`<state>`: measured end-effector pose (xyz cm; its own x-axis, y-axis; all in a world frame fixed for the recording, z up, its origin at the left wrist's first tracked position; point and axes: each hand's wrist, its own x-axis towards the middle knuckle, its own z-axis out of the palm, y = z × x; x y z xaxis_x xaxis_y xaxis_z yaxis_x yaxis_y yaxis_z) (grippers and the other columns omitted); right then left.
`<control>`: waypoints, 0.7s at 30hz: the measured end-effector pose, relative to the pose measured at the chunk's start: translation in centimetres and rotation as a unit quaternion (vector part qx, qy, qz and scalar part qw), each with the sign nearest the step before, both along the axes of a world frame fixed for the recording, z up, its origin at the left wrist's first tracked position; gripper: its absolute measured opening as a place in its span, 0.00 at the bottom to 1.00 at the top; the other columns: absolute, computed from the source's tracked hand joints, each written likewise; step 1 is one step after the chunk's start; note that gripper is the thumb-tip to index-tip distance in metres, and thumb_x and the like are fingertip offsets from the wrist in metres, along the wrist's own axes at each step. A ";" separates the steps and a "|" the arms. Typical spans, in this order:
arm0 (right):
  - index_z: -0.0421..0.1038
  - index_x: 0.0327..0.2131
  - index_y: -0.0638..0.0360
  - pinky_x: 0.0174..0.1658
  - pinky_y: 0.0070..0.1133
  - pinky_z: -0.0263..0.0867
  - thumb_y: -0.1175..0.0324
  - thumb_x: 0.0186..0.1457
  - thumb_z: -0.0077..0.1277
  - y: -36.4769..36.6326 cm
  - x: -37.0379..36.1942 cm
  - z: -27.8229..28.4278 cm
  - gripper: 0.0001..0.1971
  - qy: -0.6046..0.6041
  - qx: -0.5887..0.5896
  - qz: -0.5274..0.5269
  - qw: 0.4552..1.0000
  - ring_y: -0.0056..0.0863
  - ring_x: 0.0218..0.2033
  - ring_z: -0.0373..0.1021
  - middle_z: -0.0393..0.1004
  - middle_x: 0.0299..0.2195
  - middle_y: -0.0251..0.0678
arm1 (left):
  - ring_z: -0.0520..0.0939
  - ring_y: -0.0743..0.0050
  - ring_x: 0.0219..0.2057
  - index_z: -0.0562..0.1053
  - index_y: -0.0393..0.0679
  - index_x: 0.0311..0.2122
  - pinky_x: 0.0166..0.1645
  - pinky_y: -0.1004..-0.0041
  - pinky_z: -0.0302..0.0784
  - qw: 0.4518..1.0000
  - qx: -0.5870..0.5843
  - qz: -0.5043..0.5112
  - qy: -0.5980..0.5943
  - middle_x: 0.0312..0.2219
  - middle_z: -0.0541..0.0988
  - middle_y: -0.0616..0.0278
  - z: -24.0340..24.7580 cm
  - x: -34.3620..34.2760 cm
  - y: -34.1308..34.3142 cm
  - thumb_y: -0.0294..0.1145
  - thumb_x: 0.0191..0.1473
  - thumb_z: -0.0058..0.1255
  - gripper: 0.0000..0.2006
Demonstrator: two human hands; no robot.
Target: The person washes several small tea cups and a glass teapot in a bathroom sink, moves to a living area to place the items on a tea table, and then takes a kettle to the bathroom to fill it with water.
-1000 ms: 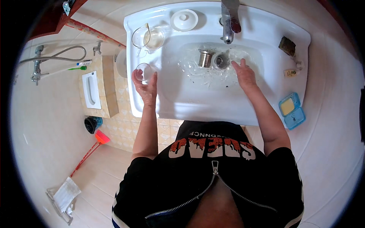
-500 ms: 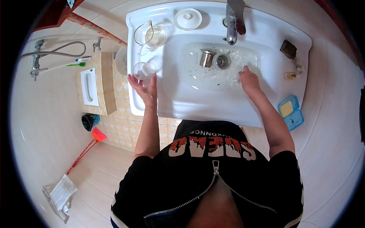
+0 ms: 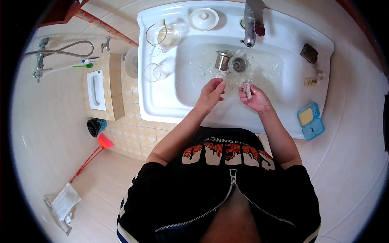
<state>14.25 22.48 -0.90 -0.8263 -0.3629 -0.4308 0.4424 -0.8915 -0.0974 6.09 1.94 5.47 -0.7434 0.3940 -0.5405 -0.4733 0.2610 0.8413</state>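
Note:
Both my hands are over the basin of a white washbasin [image 3: 162, 101]. My left hand [image 3: 210, 94] pinches the near rim of a clear glass [image 3: 233, 81] held just in front of the drain [image 3: 239, 64]. My right hand [image 3: 254, 98] grips the glass's other side, with something small and whitish between its fingers. A metal drain plug [image 3: 222, 60] stands next to the drain, under the tap [image 3: 253, 20]. Another clear glass [image 3: 156, 72] stands alone on the sink's left ledge.
A glass jug [image 3: 162, 35] and a white lid [image 3: 204, 18] sit on the back ledge. A dark sponge [image 3: 310, 52] and a small bottle [image 3: 311, 82] lie at the right. An open blue soap box [image 3: 310, 120] rests on the rim. A red-handled brush [image 3: 103, 142] lies on the floor.
My left hand let go of the glass on the left ledge and moved right into the basin. My right hand lifted a clear glass, and both hands now meet on it.

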 end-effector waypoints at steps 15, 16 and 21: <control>0.68 0.26 0.59 0.25 0.17 0.56 0.64 0.54 0.49 -0.1 -1.2 -2.0 0.09 -0.046 0.544 0.077 0.834 0.14 0.23 0.60 0.65 0.21 0.25 | 0.74 0.68 0.41 0.60 0.38 0.55 0.41 0.72 0.73 0.965 -0.095 -0.017 0.243 0.41 0.70 0.56 1.0 -0.1 -8.1 0.25 0.41 0.62 0.35; 0.68 0.26 0.61 0.26 0.20 0.59 0.64 0.52 0.50 0.9 -1.5 -3.0 0.10 -0.111 0.601 0.064 0.789 0.19 0.23 0.63 0.67 0.22 0.29 | 0.73 0.67 0.43 0.60 0.39 0.55 0.42 0.71 0.73 0.941 -0.092 0.005 0.326 0.42 0.69 0.56 1.0 0.1 -9.1 0.23 0.40 0.61 0.35; 0.69 0.29 0.64 0.33 0.31 0.64 0.64 0.49 0.51 4.8 -2.8 -7.8 0.11 -0.202 0.854 0.034 0.478 0.39 0.28 0.70 0.72 0.26 0.44 | 0.72 0.65 0.43 0.62 0.37 0.51 0.45 0.71 0.71 0.889 -0.216 0.146 0.377 0.43 0.67 0.56 0.3 0.3 -13.1 0.21 0.39 0.61 0.31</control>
